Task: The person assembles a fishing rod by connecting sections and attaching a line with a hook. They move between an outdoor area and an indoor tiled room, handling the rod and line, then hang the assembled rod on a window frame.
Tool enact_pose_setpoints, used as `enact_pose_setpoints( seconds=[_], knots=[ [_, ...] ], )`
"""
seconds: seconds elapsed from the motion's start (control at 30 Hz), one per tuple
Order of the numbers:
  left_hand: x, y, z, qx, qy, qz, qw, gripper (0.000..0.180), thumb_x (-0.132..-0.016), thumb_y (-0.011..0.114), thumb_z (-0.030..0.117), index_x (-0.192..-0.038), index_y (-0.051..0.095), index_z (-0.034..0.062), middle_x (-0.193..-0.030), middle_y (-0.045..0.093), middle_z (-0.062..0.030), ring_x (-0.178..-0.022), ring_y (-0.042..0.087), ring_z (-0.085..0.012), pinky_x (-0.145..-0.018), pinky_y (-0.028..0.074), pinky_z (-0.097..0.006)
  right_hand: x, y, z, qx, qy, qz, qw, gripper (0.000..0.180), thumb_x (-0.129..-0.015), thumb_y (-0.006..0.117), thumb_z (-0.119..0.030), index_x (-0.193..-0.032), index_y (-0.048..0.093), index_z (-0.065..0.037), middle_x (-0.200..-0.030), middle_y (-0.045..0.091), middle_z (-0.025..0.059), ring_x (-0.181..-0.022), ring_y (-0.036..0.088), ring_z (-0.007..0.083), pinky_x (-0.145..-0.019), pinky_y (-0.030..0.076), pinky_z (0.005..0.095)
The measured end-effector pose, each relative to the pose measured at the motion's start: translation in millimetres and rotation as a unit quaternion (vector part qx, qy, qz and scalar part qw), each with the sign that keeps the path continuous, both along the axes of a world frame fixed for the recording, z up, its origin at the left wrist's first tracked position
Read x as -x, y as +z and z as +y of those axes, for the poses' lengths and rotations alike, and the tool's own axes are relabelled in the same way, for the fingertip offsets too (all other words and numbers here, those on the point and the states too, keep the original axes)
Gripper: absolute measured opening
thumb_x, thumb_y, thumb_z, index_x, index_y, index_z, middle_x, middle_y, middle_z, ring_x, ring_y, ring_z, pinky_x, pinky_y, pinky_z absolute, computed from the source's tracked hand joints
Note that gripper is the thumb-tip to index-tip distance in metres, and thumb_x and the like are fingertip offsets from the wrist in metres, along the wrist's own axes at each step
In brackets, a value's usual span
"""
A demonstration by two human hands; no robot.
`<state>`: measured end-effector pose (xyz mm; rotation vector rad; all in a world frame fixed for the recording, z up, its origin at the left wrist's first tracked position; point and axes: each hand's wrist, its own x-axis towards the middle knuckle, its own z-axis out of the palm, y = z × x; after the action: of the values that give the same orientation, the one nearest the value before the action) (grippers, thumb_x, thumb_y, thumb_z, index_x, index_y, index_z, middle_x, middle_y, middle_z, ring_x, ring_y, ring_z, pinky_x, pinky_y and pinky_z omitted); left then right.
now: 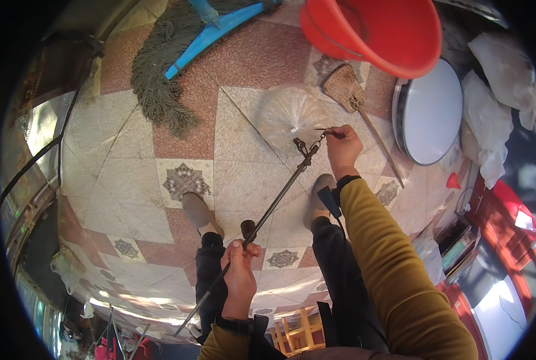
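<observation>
Round red plastic bucket [394,42]: top cut off by pic edge. Grey-green string mop w/ blue frame [160,66]: handle [204,10] cut off too. Knotted translucent plastic bag [289,111]: contents unclear. Thin dark metal rod [286,188]: pt. hidden in bare L hand [239,276].

Fisheye view, dark-rimmed and bowed at its edges; bright sunlight streaks the tiled floor [241,135] toward the bottom.

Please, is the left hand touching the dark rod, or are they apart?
Touching. The head view shows the left hand gripping the rod, which passes through its grasp.
</observation>
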<state>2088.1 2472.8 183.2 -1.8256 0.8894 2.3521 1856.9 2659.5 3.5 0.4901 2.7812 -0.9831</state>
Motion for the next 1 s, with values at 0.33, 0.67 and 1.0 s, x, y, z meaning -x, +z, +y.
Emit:
enact_pose_setpoints(
  seconds=[0.33, 0.67, 1.0],
  knots=[
    [12, -2, -6, -0.023, 0.011, -0.017, 1.0, 0.027, -0.099, 0.05, 0.027, -0.091, 0.054, 0.0006, -0.079, 0.061, -0.0102, -0.077, 0.059, -0.0182, -0.075, 0.048, -0.032, 9, -18, -13, 0.05, -0.032, -0.04, 0.997, 0.007, -0.071, 0.071, -0.003, -0.077, 0.067, -0.001, -0.07, 0.068, 0.0108, -0.066, 0.066, 0.0178, -0.065, 0.052, 0.0289],
    [4, -5, -11, 0.0, 0.091, -0.033, 0.995, 0.021, -0.095, 0.053, 0.018, -0.083, 0.054, 0.002, -0.07, 0.056, -0.0081, -0.074, 0.058, -0.0202, -0.075, 0.048, -0.036, 6, -3, -33, 0.068, 0.005, -0.053, 0.996, 0.008, -0.072, 0.072, -0.003, -0.077, 0.066, -0.001, -0.073, 0.067, 0.0115, -0.066, 0.066, 0.0177, -0.064, 0.052, 0.0292],
    [1, -4, -16, 0.018, 0.101, -0.057, 0.993, 0.019, -0.094, 0.055, 0.019, -0.084, 0.054, 0.0022, -0.07, 0.057, -0.0077, -0.075, 0.058, -0.0197, -0.08, 0.046, -0.035, 5, -2, -42, -0.044, 0.122, 0.017, 0.991, 0.009, -0.066, 0.071, -0.003, -0.073, 0.065, -0.003, -0.074, 0.063, 0.0148, -0.065, 0.063, 0.0278, -0.062, 0.051, 0.0359]
  ],
)
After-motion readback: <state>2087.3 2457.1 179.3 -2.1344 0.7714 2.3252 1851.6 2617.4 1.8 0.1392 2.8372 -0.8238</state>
